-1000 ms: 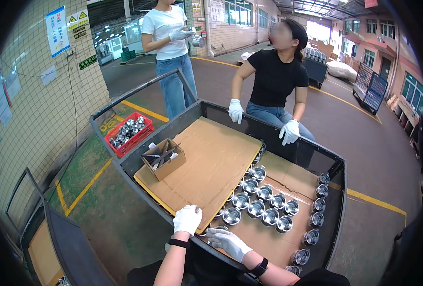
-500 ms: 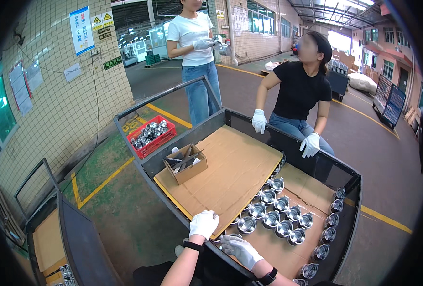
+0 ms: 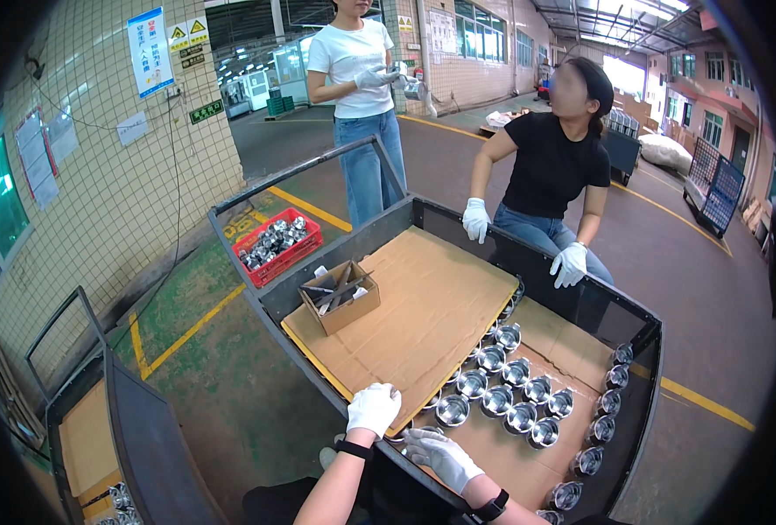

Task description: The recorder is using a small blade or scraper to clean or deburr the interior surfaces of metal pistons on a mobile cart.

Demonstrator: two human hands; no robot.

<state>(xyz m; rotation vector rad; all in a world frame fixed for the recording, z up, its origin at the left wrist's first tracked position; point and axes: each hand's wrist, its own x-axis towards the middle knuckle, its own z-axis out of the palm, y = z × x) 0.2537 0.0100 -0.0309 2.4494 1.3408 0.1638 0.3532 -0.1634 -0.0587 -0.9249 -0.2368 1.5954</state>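
My left hand (image 3: 375,408), in a white glove, grips the near edge of a large cardboard sheet (image 3: 414,319) that lies in a black metal cart (image 3: 642,350). My right hand (image 3: 440,455), also gloved, rests beside it on the cart's near rim with fingers spread, close to the nearest shiny metal cup (image 3: 452,409). Several metal cups (image 3: 515,389) stand in rows on a lower cardboard layer (image 3: 572,337), partly under the sheet. A small open cardboard box (image 3: 340,296) sits on the sheet's far left corner.
A person in a black shirt (image 3: 550,166) leans on the cart's far rim with gloved hands. Another person in a white shirt (image 3: 357,96) stands behind. A red crate (image 3: 278,245) of metal parts lies on the floor at left. Another cart (image 3: 134,429) is at lower left.
The view has shifted so the cart sits more to the right and lower. My hands stay at the sheet's near edge; the person in black keeps both hands on the far rim.
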